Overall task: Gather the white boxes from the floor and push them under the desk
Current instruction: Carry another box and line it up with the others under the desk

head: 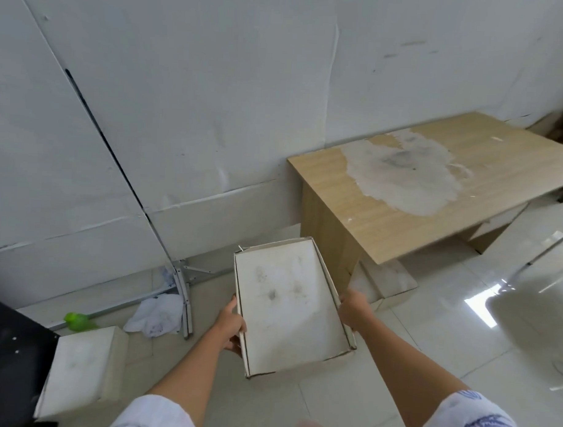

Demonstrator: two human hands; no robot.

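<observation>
I hold a shallow, stained white box (289, 306) above the tiled floor, its open side up. My left hand (230, 323) grips its left wall and my right hand (353, 307) grips its right wall. Just beyond it stands the wooden desk (385, 217), whose top carries a large pale worn patch. Another white box (386, 279) lies on the floor partly under the desk's near corner. A third white box (83, 369) rests on the floor at the lower left.
A white wall runs behind the desk. A folded metal stand (183, 293), a crumpled white cloth (157, 316) and a green object (78, 321) lie along the wall's foot. A black item (10, 354) fills the lower left corner. Glossy tiles (461, 341) spread to the right.
</observation>
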